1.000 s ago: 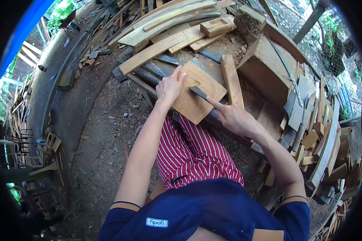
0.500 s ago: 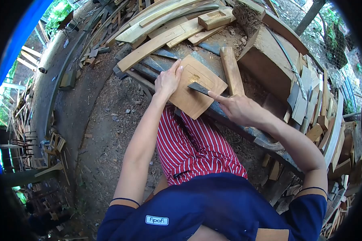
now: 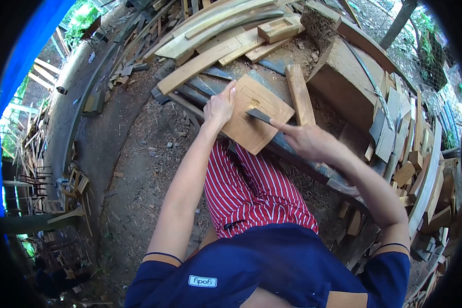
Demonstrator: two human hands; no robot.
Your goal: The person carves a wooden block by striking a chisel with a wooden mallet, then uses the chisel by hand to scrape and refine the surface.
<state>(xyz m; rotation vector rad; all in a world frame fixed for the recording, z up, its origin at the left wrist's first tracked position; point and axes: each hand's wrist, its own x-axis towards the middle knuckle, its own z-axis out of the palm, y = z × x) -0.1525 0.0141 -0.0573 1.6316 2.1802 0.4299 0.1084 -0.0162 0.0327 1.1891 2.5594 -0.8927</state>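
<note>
A flat, squarish wooden board (image 3: 254, 134) lies tilted over the bench edge, above my knees. Pencilled lines outline a rectangle on it, with a small rough hollow cut near the middle. My left hand (image 3: 219, 108) grips the board's left edge, thumb on top. In my right hand (image 3: 308, 141) is a chisel (image 3: 260, 115), its dark flat blade pointing left with the tip at the hollow. My index finger stretches along the blade; the handle is hidden inside my fist.
A squared wooden block (image 3: 300, 95) lies right of the board. Long planks (image 3: 205, 64) and a block with a recess (image 3: 281, 29) are stacked behind. A big timber chunk (image 3: 344, 84) stands at the right, with offcuts (image 3: 416, 159) piled beyond it.
The view has shifted slightly, so everything sits a little further right. Both hands keep their holds, and the chisel tip stays near the hollow.
</note>
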